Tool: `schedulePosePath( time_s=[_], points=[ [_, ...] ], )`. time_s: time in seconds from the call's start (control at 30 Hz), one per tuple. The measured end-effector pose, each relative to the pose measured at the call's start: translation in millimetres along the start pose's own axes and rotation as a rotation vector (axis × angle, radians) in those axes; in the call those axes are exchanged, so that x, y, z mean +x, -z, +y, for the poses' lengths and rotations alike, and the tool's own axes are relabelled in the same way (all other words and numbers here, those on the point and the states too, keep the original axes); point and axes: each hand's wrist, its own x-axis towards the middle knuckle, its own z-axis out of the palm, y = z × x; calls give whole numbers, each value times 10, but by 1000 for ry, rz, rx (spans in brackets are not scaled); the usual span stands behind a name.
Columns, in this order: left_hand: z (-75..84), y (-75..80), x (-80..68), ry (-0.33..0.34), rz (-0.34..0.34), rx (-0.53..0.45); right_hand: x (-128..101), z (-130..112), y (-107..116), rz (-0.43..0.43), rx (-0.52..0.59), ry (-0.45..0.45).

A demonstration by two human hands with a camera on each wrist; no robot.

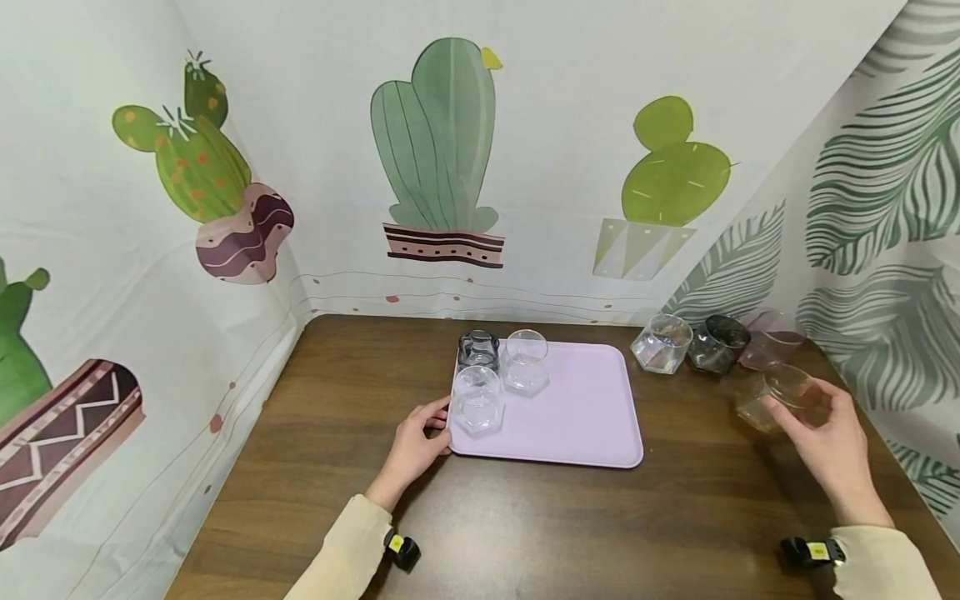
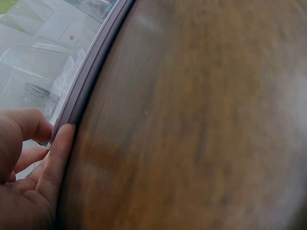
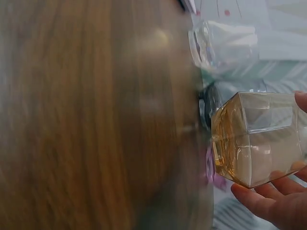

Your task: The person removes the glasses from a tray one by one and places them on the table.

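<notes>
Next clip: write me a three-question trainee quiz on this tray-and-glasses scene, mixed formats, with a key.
1. How many glasses stand on the lilac tray?
2. True or false: the right hand holds the amber glass.
3. The left hand touches: A) the dark glass on the tray, B) the tray's near-left edge, C) nothing.

Key: 1) three: a dark glass and two clear ones. 2) True. 3) B.

Dark wooden table point(image 1: 525, 517), lilac tray point(image 1: 585, 417) at centre, clear point(image 1: 662, 343), smoky point(image 1: 718, 343) and pink glasses point(image 1: 772, 337) at right rear
</notes>
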Motion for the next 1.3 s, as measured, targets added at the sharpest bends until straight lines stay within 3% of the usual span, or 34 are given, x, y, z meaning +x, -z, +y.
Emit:
schedulePosePath(
  time_s=[0.13, 0.23, 0.53, 1.13, 1.3],
  points=[
    [175, 34, -56, -4, -14, -7, 42, 77, 64, 13, -35, -30],
    [198, 41, -69, 2, -14, 1, 74, 118, 83, 25, -63, -49],
    [-169, -30, 38, 16, 6, 14, 195, 326, 98, 48, -94, -111],
    [-160, -41, 30, 30, 17, 3, 303, 412, 80, 51, -113, -177],
    [-25, -5, 2, 4, -3, 2, 324, 414, 74, 35, -109, -152]
  ],
)
